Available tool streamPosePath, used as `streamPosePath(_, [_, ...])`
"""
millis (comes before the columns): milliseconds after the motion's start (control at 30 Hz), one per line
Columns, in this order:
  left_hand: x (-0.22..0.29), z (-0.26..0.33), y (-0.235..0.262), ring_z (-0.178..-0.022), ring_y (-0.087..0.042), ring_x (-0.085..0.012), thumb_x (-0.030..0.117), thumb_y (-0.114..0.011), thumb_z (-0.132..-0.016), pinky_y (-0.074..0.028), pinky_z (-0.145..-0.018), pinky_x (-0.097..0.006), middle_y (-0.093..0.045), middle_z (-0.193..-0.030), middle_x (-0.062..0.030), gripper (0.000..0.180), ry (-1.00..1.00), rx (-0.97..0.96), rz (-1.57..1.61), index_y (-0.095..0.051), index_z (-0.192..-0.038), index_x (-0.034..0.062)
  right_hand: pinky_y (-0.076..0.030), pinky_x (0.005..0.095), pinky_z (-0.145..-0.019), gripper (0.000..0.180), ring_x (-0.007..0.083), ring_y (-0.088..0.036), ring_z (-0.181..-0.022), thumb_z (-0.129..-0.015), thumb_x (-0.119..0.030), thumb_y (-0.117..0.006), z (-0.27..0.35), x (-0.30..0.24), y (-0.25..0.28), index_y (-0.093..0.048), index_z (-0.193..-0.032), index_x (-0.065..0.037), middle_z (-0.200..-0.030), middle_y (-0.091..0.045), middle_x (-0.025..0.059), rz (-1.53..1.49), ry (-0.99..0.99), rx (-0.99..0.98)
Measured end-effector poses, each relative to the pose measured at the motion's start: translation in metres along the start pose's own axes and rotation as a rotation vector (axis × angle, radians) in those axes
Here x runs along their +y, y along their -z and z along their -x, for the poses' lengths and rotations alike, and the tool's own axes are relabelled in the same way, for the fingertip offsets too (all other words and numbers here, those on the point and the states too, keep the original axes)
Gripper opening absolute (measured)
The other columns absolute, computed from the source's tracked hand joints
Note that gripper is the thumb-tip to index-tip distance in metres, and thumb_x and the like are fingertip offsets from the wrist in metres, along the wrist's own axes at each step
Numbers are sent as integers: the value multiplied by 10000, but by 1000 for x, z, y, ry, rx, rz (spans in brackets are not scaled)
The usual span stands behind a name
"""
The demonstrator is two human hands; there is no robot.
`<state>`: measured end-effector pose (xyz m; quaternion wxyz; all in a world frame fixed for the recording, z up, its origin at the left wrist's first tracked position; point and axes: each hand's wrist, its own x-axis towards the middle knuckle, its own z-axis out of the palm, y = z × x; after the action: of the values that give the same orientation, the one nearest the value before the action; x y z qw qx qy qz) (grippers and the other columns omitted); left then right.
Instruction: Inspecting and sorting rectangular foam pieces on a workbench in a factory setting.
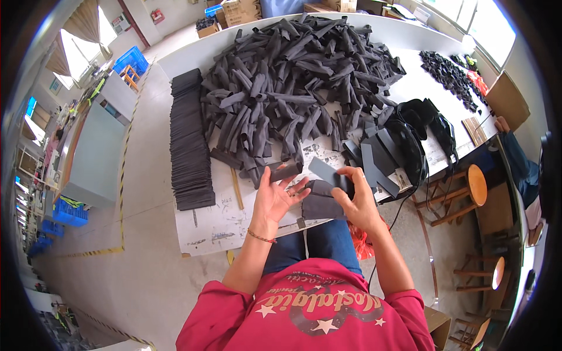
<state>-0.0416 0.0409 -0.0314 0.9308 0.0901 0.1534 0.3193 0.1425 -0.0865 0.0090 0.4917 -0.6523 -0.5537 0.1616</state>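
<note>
Left hand (276,200) spread, right hand (359,202) half-curled

Near the front edge of a white rectangular table (202,233), the right pinches a flat grey rectangular card (322,169); a dark-grey rolled fabric piece (286,171) touches the left, grip unclear.

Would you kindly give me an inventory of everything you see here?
Table: one, white, centre
Rolled pieces: many, dark grey, heaped on the table
Flat stack: one, dark grey, table's left side
Stick: one, tan, right of the stack
Strips: several, grey, right of the hands
Cabled objects: at least two, black, table's right side; kind unclear
Small pieces: many, dark, upper right
Stools: at least three, brown, right
Crates: several, blue, left
Cardboard boxes: several, brown, beyond the table
Shirt: one, red, bottom centre
Left hand: one, bare, at a dark roll
Right hand: one, bare, at a grey strip
</note>
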Motion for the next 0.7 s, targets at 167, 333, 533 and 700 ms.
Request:
streamPosePath(167, [-4,-13,20,-999,-634,-332,270,-616,-938,-564,-887,-479,-615,-1071,-173,293,-34,147,-62,-538,-1094,34,-451,365,-766,342,329,-525,-853,-807,-154,-725,15,7,0,-485,-1005,-14,-969,-521,154,28,-102,-68])
streamPosePath(333, [-2,-13,21,-965,-651,-289,92,-645,-901,-576,-875,-448,-644,-1054,-153,176,-119,99,-266,-582,-1041,5,-446,371,-731,338,333,-520,-846,-802,-108,-727,20,8,7,-528,-1062,-23,-1001,-525,160,95,69,-40])
streamPosePath(533, [3,-12,20,-970,-661,-293,63,-637,-892,-571,-883,-464,-663,-1043,-164,154,-81,88,-183,-600,-1021,-12,-434,345,-897,515,287,-550,-961,-743,-19,-733,20,-6,11,-597,-1239,-42,-1078,-545,138,30,-27,-82])
streamPosePath(700, [4,-13,23,-980,-665,-294,54,-631,-892,-568,-894,-461,-659,-1068,-184,160,-69,56,-206,-602,-1033,-15,-426,351,-807,354,256,-541,-902,-730,-47,-746,17,-3,6,-697,-1077,-102,-1002,-577,62,235,209,24])
